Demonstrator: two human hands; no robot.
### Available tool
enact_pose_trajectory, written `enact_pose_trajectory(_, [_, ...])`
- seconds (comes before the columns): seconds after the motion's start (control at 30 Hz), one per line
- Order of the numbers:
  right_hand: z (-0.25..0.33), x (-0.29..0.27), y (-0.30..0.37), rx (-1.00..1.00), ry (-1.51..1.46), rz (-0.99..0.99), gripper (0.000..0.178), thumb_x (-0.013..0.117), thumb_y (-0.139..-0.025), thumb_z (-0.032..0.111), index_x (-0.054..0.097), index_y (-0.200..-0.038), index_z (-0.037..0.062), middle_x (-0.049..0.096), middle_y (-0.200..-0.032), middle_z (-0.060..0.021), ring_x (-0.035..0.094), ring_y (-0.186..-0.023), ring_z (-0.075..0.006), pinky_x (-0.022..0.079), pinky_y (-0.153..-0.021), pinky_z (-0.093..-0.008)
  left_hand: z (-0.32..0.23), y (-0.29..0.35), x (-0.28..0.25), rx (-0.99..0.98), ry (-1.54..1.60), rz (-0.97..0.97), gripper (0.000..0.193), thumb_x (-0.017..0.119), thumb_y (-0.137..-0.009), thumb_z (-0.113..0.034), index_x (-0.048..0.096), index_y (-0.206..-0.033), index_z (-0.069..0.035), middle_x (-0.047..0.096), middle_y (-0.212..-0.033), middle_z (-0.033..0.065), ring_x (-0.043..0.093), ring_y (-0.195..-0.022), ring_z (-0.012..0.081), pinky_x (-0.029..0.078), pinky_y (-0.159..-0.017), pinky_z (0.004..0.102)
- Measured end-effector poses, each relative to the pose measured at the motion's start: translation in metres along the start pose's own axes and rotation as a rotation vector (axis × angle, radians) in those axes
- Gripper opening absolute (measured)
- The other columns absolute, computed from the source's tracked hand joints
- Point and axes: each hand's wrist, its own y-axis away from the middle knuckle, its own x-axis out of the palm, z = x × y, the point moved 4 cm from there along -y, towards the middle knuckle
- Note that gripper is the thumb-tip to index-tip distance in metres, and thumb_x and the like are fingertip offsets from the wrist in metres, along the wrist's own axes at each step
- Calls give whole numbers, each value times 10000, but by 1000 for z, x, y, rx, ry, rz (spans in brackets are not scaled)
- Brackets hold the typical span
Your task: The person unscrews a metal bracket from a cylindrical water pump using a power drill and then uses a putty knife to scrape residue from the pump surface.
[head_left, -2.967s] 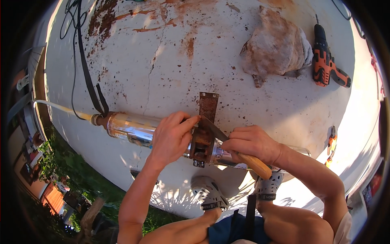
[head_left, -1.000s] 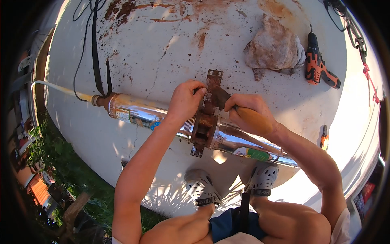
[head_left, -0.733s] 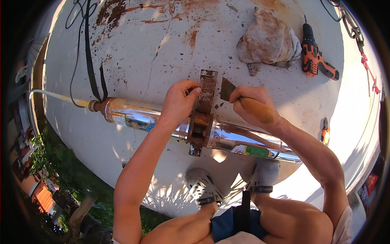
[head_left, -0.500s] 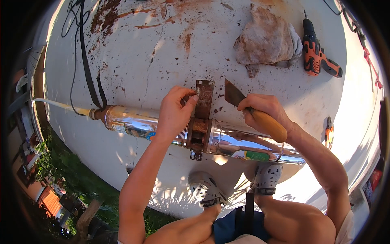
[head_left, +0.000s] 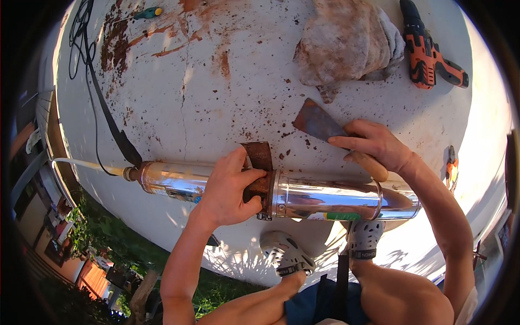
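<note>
A shiny metal submersible pump [head_left: 325, 197] lies across the pale ground, with a rusty recessed section at its middle. My left hand [head_left: 230, 189] closes over that section, fingers and thumb gripping the pump. A rusty perforated metal strip [head_left: 259, 155] stands up from the far side, against my left fingers; its lower part is hidden. My right hand [head_left: 382, 146] holds a putty knife [head_left: 320, 122] by its wooden handle. The knife's broad, stained blade points left, above the pump and apart from it.
Beyond lie a dirty rag [head_left: 346, 46], an orange-black cordless drill [head_left: 425, 59] and a screwdriver [head_left: 147, 13]. Orange-handled pliers [head_left: 452, 168] rest at right. A black cable [head_left: 105, 111] and white hose [head_left: 81, 164] run on the left. Rust flakes dot the ground; my shoes [head_left: 287, 253] stand near the pump.
My left hand has moved from the strip down onto the pump's rusty middle section. The strip now stands lower and looks bent. My right hand has shifted slightly right with the putty knife, its blade turned flatter.
</note>
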Motion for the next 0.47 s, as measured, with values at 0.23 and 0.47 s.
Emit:
enact_pose_trajectory(0.23, [-3,4,1,10,16,-34,543,803,-824,210,663,-1347,254,613,-1028,-59,633,-922,-269,549,-797,-379,0,-2,5,-133,1,22,448,713,-637,-208,723,-1031,7,516,-1173,207,531,-1049,394,467,-929,472])
enact_pose_trajectory(0.47, [-6,6,-1,1,1,-45,539,813,-814,222,680,-1335,257,619,-1023,-59,636,-918,-268,552,-797,-377,1,1,1,-81,15,-63,441,692,-632,-135,733,-1052,-7,506,-1082,172,549,-967,351,479,-859,451])
